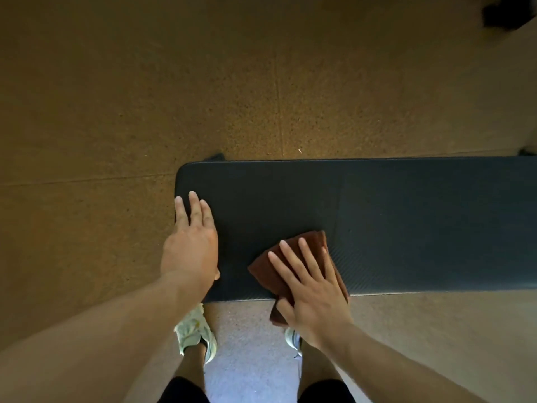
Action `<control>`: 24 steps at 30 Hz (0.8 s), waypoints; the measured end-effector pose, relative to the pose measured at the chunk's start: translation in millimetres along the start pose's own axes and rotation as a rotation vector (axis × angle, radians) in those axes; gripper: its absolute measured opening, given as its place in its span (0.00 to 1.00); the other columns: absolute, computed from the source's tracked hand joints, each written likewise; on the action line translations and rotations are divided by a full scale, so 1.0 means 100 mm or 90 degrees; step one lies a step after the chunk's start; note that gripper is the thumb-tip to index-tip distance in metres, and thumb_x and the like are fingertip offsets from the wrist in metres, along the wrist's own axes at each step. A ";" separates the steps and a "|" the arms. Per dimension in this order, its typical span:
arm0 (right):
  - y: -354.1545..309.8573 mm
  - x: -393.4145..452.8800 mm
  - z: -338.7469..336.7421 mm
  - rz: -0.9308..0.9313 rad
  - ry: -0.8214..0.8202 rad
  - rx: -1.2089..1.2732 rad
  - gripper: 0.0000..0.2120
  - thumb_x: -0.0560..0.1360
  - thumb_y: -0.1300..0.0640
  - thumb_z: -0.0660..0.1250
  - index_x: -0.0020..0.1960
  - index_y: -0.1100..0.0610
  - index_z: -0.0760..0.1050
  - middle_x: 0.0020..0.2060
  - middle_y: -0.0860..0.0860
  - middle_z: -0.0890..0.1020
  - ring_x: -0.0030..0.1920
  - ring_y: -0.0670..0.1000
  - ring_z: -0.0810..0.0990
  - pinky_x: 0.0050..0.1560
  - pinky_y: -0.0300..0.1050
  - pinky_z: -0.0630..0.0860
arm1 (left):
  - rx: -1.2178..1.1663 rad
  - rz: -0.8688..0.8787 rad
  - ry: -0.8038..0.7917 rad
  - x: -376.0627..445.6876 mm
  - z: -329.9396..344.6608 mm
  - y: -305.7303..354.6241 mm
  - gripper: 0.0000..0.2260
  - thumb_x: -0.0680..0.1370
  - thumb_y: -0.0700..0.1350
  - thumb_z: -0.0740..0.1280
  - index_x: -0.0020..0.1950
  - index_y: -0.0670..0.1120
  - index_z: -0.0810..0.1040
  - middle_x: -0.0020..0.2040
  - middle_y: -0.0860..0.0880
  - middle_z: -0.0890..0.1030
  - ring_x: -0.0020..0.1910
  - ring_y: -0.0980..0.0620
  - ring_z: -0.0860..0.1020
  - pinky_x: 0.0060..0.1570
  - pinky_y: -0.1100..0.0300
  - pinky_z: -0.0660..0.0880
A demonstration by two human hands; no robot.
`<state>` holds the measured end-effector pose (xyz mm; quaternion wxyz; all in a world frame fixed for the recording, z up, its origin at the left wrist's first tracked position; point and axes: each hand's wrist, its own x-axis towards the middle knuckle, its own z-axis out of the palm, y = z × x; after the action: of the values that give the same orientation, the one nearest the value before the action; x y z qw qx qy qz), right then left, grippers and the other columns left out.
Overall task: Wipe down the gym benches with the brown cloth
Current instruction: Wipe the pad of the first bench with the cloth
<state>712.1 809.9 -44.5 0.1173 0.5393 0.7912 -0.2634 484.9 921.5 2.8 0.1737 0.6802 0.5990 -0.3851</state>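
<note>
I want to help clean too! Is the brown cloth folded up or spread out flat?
Folded. The brown cloth shows stacked layered edges under the right hand, on the bench's near edge.

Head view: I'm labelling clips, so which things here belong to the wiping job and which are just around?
Job: cloth, bench, right hand pressing the cloth, left hand flat on the bench.
Around: dark object, shoes.

One head-worn wide-angle camera looking almost straight down, hovering close over the near end of the dark padded surface (377, 216), taking in both forearms reaching forward from the bottom edge, shoes (195, 330) below, speckled floor (145, 82) filling the upper half
</note>
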 end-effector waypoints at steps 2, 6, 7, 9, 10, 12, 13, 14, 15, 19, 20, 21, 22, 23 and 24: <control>0.29 0.24 -0.23 -0.113 -0.012 -0.041 0.37 0.80 0.41 0.56 0.85 0.41 0.46 0.85 0.45 0.49 0.85 0.53 0.41 0.83 0.63 0.42 | -0.012 -0.010 -0.015 -0.01 -0.02 0.04 0.63 0.68 0.61 0.79 0.81 0.37 0.35 0.82 0.37 0.36 0.81 0.36 0.40 0.68 0.54 0.74; 0.82 1.07 -0.81 0.056 0.082 -0.028 0.37 0.80 0.41 0.55 0.85 0.40 0.44 0.86 0.45 0.45 0.85 0.52 0.36 0.83 0.62 0.36 | -0.004 -0.013 0.003 -0.01 -0.01 0.06 0.64 0.67 0.62 0.78 0.80 0.37 0.35 0.82 0.37 0.36 0.81 0.36 0.40 0.66 0.54 0.76; 0.84 1.21 -0.90 0.135 0.093 -0.004 0.36 0.80 0.40 0.54 0.85 0.41 0.43 0.86 0.45 0.44 0.84 0.53 0.36 0.82 0.62 0.35 | -0.011 -0.011 0.000 -0.02 0.00 0.06 0.64 0.67 0.62 0.78 0.80 0.37 0.35 0.82 0.37 0.36 0.81 0.36 0.40 0.66 0.54 0.76; 0.74 1.33 -0.89 0.242 0.125 0.047 0.36 0.80 0.39 0.51 0.85 0.42 0.43 0.86 0.46 0.43 0.84 0.54 0.35 0.82 0.63 0.35 | -0.033 -0.009 0.008 -0.01 0.03 0.01 0.64 0.67 0.61 0.79 0.81 0.38 0.35 0.82 0.39 0.35 0.81 0.37 0.38 0.65 0.53 0.77; 0.64 1.28 -0.81 0.269 0.147 0.071 0.36 0.80 0.40 0.50 0.86 0.43 0.43 0.86 0.47 0.44 0.84 0.54 0.36 0.82 0.64 0.36 | -0.048 -0.004 0.013 -0.01 0.06 -0.01 0.64 0.67 0.61 0.79 0.81 0.39 0.35 0.82 0.40 0.34 0.81 0.38 0.37 0.65 0.53 0.77; 0.38 0.93 -0.54 0.267 0.171 0.060 0.37 0.79 0.40 0.52 0.86 0.45 0.44 0.86 0.47 0.44 0.85 0.55 0.37 0.83 0.64 0.38 | -0.081 0.009 0.024 -0.01 0.11 -0.07 0.65 0.65 0.62 0.79 0.82 0.42 0.35 0.82 0.43 0.33 0.81 0.40 0.36 0.64 0.53 0.77; 0.24 0.68 -0.38 0.219 0.162 0.036 0.39 0.79 0.40 0.54 0.86 0.45 0.45 0.86 0.48 0.45 0.85 0.55 0.38 0.83 0.64 0.40 | -0.106 0.010 0.032 -0.01 0.13 -0.09 0.65 0.64 0.62 0.79 0.82 0.43 0.35 0.82 0.45 0.33 0.81 0.42 0.35 0.65 0.53 0.77; 0.11 0.41 -0.21 0.143 0.135 0.006 0.40 0.77 0.40 0.57 0.86 0.45 0.45 0.86 0.48 0.46 0.85 0.56 0.39 0.83 0.65 0.42 | -0.135 0.012 0.039 0.00 0.15 -0.11 0.66 0.64 0.62 0.80 0.82 0.44 0.35 0.82 0.46 0.33 0.81 0.43 0.35 0.66 0.52 0.76; 0.01 0.16 -0.07 0.049 0.103 -0.030 0.42 0.76 0.40 0.59 0.86 0.44 0.46 0.86 0.48 0.47 0.85 0.56 0.42 0.83 0.65 0.45 | -0.163 0.018 0.050 0.00 0.18 -0.14 0.66 0.64 0.62 0.80 0.82 0.45 0.35 0.82 0.47 0.33 0.81 0.44 0.34 0.69 0.52 0.73; 0.14 0.12 -0.10 -0.223 -0.028 -0.179 0.41 0.78 0.37 0.58 0.86 0.42 0.44 0.85 0.47 0.49 0.85 0.55 0.42 0.82 0.66 0.49 | -0.340 0.068 0.113 -0.15 0.43 -0.30 0.62 0.68 0.60 0.80 0.82 0.49 0.36 0.82 0.52 0.33 0.81 0.49 0.32 0.81 0.47 0.51; 0.17 0.32 -0.23 -0.233 -0.025 -0.198 0.39 0.79 0.37 0.57 0.86 0.42 0.44 0.85 0.46 0.48 0.85 0.55 0.41 0.83 0.65 0.47 | -0.404 0.059 0.134 -0.24 0.55 -0.34 0.60 0.69 0.59 0.79 0.82 0.51 0.35 0.82 0.54 0.33 0.80 0.52 0.32 0.81 0.48 0.47; 0.13 0.57 -0.36 -0.202 -0.008 -0.183 0.37 0.81 0.39 0.56 0.85 0.41 0.44 0.85 0.45 0.47 0.85 0.54 0.39 0.83 0.64 0.44 | -0.463 0.042 0.147 -0.34 0.69 -0.36 0.59 0.70 0.59 0.78 0.82 0.53 0.35 0.82 0.56 0.32 0.80 0.54 0.31 0.81 0.49 0.44; 0.03 0.86 -0.48 -0.129 0.030 -0.130 0.36 0.81 0.40 0.54 0.85 0.41 0.45 0.85 0.45 0.46 0.85 0.53 0.38 0.84 0.63 0.42 | -0.519 0.016 0.155 -0.44 0.86 -0.37 0.57 0.71 0.58 0.77 0.82 0.55 0.34 0.81 0.59 0.31 0.79 0.57 0.31 0.80 0.50 0.42; -0.15 1.16 -0.58 -0.037 0.082 -0.059 0.35 0.81 0.41 0.53 0.85 0.41 0.45 0.86 0.45 0.46 0.85 0.52 0.37 0.83 0.63 0.40 | -0.577 -0.017 0.162 -0.54 1.03 -0.38 0.56 0.72 0.57 0.76 0.82 0.57 0.34 0.80 0.62 0.30 0.79 0.60 0.31 0.80 0.49 0.42; -0.40 1.44 -0.62 0.052 0.121 0.016 0.34 0.81 0.42 0.52 0.86 0.42 0.46 0.86 0.45 0.45 0.85 0.52 0.36 0.83 0.63 0.37 | -0.638 -0.054 0.170 -0.65 1.23 -0.38 0.54 0.74 0.57 0.75 0.81 0.59 0.34 0.79 0.65 0.30 0.78 0.62 0.31 0.79 0.47 0.42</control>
<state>625.5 946.4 -48.3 0.0454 0.5954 0.7727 -0.2155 410.9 800.5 -20.2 0.3843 0.5318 0.7540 0.0323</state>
